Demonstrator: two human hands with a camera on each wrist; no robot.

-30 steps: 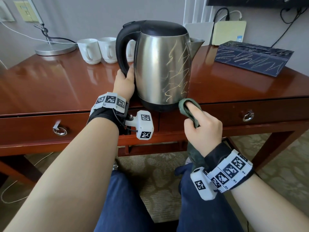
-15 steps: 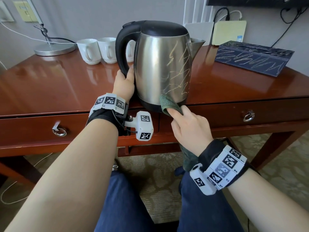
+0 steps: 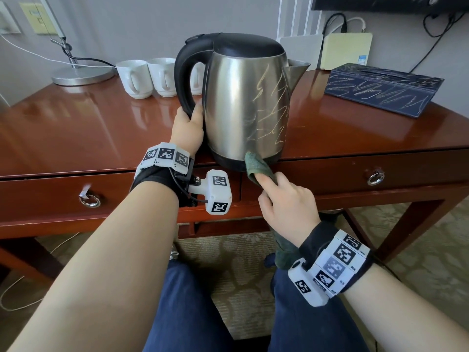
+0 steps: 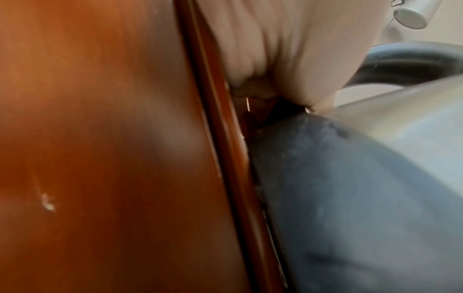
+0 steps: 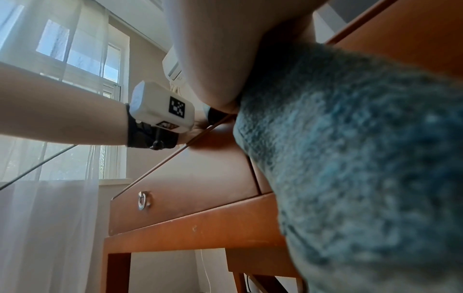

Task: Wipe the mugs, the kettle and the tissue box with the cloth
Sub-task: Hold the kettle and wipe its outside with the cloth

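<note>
Stainless steel with yellowish scribble marks on its side, the kettle point(image 3: 247, 102) stands upright at the near edge of the wooden desk point(image 3: 76, 128), about the middle of the head view. Its black handle sits at 9 o'clock of the body and its spout at 3 o'clock. The left hand point(image 3: 187, 125) grasps the lower part of the handle, thumb lying against the steel wall; in the left wrist view the palm point(image 4: 288, 49) presses close by the kettle's dark base point(image 4: 363, 198) at the desk edge.

At 6 o'clock of the kettle, the right hand point(image 3: 284, 201) grasps the green cloth point(image 3: 256, 165), which is draped over the extended forefinger and pressed against the black base band and the bottom of the steel. The rest of the cloth hangs down under the wrist; in the right wrist view it fills the right side point(image 5: 363, 158), fuzzy and blurred.

Three white mugs point(image 3: 149, 77) stand in a row at 10 o'clock of the kettle, the third partly hidden behind the handle. The dark blue tissue box point(image 3: 380, 90), also scribbled over, lies at 2 o'clock, well apart from the kettle. A lamp base point(image 3: 81, 76) sits at the far left of the desk, beside the mugs. Two drawers with ring pulls point(image 3: 90, 199) front the desk.
</note>
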